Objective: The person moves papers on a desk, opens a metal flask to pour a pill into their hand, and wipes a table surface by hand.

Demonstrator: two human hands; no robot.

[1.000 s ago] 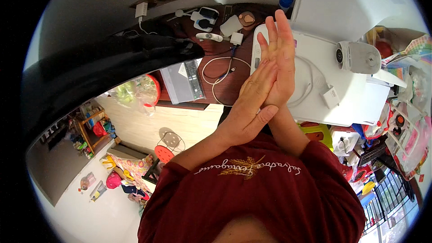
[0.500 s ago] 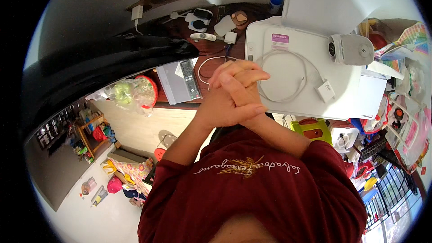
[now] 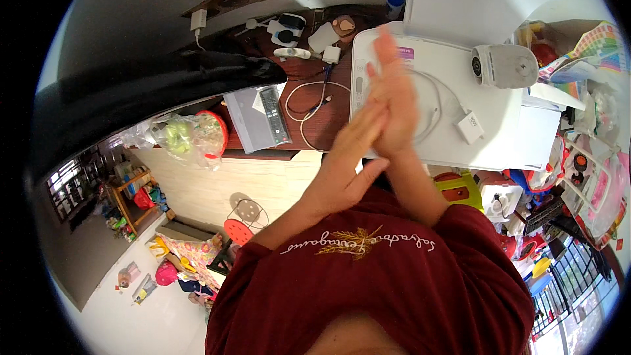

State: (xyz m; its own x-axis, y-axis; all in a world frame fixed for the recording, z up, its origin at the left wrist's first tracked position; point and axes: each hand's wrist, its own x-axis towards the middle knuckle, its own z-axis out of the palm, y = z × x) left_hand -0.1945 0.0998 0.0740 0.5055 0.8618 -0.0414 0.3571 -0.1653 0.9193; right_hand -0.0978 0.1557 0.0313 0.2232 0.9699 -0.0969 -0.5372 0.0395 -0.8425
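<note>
One flat left hand (image 3: pixel 345 167) touching right hand (image 3: pixel 399 112), smooth white printer (image 3: pixel 490 102)

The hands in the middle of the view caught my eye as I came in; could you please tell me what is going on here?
A person has the left hand laid flat against the right hand, fingers stretched out; the right is blurred, and no object shows between them. They are in front of a white machine, on which a charger lies. On the desk to the left, a remote lies on a grey folder, touched by neither hand.
</note>
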